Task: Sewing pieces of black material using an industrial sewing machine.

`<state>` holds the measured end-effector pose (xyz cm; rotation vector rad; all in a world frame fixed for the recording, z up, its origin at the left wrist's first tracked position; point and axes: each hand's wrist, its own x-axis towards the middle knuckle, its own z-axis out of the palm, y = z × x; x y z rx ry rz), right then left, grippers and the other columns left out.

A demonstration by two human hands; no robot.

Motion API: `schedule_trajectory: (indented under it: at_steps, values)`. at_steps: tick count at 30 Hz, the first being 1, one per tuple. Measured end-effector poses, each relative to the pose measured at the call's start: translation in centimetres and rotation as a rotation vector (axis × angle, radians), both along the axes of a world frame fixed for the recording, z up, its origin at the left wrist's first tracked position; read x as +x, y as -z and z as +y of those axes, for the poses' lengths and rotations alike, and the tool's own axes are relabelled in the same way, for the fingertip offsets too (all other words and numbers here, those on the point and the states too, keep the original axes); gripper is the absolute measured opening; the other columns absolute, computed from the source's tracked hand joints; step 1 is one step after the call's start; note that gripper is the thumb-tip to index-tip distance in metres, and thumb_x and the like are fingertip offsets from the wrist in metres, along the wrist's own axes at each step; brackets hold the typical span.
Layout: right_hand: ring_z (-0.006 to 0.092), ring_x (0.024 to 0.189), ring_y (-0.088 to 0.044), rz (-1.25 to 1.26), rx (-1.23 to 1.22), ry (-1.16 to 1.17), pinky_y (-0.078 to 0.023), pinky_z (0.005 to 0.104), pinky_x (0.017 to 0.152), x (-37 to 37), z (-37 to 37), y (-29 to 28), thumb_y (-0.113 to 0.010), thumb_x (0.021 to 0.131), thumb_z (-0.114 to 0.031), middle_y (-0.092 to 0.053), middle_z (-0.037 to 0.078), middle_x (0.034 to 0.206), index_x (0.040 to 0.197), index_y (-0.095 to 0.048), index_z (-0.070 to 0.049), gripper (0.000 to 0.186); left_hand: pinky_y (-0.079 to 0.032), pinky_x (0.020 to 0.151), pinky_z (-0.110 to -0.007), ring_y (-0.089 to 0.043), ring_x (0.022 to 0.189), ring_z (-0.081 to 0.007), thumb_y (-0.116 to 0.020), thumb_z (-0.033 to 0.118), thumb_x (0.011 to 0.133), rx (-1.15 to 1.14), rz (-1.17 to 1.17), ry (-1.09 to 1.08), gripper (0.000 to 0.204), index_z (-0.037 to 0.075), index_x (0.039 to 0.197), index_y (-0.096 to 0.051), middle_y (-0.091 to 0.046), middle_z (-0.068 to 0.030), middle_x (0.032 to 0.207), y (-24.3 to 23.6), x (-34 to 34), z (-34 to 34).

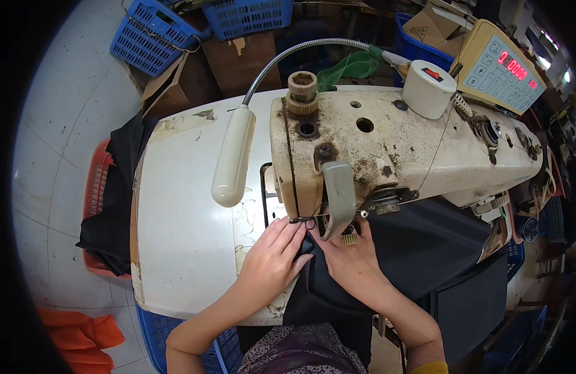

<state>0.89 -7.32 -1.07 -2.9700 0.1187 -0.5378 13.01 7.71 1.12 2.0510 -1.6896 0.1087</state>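
A piece of black fabric (418, 237) is laid across the right part of the table (182, 230), with its edge brought beneath the head of a worn, cream-coloured sewing machine (375, 149). The left hand (272, 258) is placed palm down at the fabric's left edge, its fingers extended close together toward the needle area and its thumb held out over the cloth. The right hand (353, 262) is laid on the fabric, just beside the left; its fingertips are partly hidden by a grey lever (339, 196), so whether any cloth is pinched cannot be made out. The machine is stained with brown marks, and a white lamp (233, 156) is hung left of its head from a bent metal gooseneck (300, 47). On the machine's right part a white switch box (428, 90) is mounted, and beyond it a control panel (503, 68) is lit with red digits. To the left of the table, dark cloth (113, 224) is draped over a red basket (98, 187). Behind the table, blue baskets (154, 38) are seen near cardboard boxes (241, 62). Orange cloth (82, 336) is seen at the lower left.
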Motion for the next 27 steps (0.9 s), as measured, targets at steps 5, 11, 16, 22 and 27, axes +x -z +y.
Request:
schedule_trajectory:
  at_steps: [5,11,16,22,27]
  values:
    - [0.0303,0.121,-0.050,-0.054,0.008,0.006,-0.034,0.0516,0.104,0.0,-0.7,-0.4,-0.061,0.081,-0.009,-0.067,0.011,0.114,0.126,-0.063,-0.005,0.045,-0.043,0.106,-0.045,-0.053,0.121,-0.0359,-0.078,0.016,0.077,-0.012,-0.009,-0.013,0.053,-0.006,0.121,-0.059,-0.058,-0.0190,0.124,0.0,0.1,-0.5]
    - [0.0340,0.124,-0.050,-0.388,-0.060,0.466,-0.035,0.0480,0.106,-6.1,-5.9,-1.9,-0.066,0.085,-0.006,-0.056,0.017,0.129,0.128,-0.058,-0.004,0.044,-0.043,0.106,-0.045,-0.054,0.121,-0.0353,-0.076,0.015,0.080,-0.027,-0.011,-0.034,0.045,-0.003,0.118,-0.063,-0.060,-0.0187,0.121,0.5,0.1,0.0]
    - [0.0368,0.132,-0.046,-0.455,-0.297,0.903,-0.031,0.0501,0.113,-12.7,-12.7,-0.3,-0.057,0.088,-0.001,-0.052,0.019,0.139,0.134,-0.053,0.000,0.047,-0.044,0.106,-0.045,-0.054,0.121,-0.0350,-0.076,0.015,0.080,-0.022,0.006,-0.024,0.041,-0.002,0.116,-0.065,-0.061,-0.0191,0.119,0.1,0.0,-0.5]
    - [0.0361,0.136,-0.045,-0.286,-0.289,0.840,-0.031,0.0483,0.116,-14.4,-13.5,1.0,-0.051,0.087,0.006,-0.048,0.021,0.144,0.138,-0.049,0.002,0.052,-0.044,0.106,-0.045,-0.055,0.120,-0.0353,-0.076,0.015,0.080,-0.012,-0.005,-0.058,0.041,-0.002,0.116,-0.065,-0.061,-0.0195,0.119,0.0,0.4,-0.6]
    - [0.0370,0.133,-0.047,-0.102,-0.180,0.924,-0.034,0.0457,0.115,-14.5,-13.4,2.3,-0.051,0.085,0.006,-0.051,0.022,0.142,0.138,-0.050,0.003,0.052,-0.043,0.107,-0.046,-0.055,0.120,-0.0355,-0.075,0.015,0.081,-0.008,0.009,-0.039,0.041,-0.002,0.116,-0.065,-0.061,-0.0192,0.121,-0.2,0.4,-0.5]
